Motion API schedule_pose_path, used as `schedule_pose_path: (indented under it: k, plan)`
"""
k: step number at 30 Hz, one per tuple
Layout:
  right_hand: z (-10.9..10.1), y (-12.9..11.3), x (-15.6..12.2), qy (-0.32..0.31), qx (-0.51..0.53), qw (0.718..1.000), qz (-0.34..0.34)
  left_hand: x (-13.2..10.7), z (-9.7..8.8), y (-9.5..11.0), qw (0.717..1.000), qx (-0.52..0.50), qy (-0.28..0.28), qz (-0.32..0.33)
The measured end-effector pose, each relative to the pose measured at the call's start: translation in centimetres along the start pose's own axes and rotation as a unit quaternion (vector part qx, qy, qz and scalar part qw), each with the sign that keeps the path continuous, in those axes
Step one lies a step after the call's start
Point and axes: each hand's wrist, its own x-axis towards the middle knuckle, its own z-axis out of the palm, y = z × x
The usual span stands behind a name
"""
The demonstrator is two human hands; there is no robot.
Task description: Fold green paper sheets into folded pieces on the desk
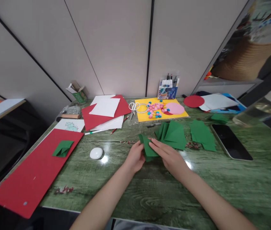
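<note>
Plain green paper [149,149], folded into layers, is held between the near and far edges of the worktop [159,201]. The left hand [135,156] has its grip clamped on it; the right hand [170,156] lays its fingers across it, thumb hidden, so whether that grip closes I cannot tell. Along the far edge, a printed box [167,92] holds pens [167,83]; a green carton [79,96] stands open towards the far left corner.

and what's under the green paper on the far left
The long red sheet shows all around the green paper; what lies directly beneath that paper is covered.
</note>
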Motion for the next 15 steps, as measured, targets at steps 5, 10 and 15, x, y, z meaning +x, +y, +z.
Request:
schedule_pose_path:
  k: [5,10,15]
  plan:
    - [0.0,0.7,0.1,-0.022,-0.029,0.999,-0.025,-0.2,0.2,1.0,0.995,-0.064,0.001,-0.082]
    - [-0.2,0.8,0.3,-0.034,-0.023,0.998,-0.038,-0.1,-0.2,0.7,0.998,-0.036,-0.047,-0.016]
    - [-1.1,0.2,0.6,-0.058,0.033,0.998,-0.014,-0.2,-0.3,0.6,0.997,0.007,-0.071,0.04]
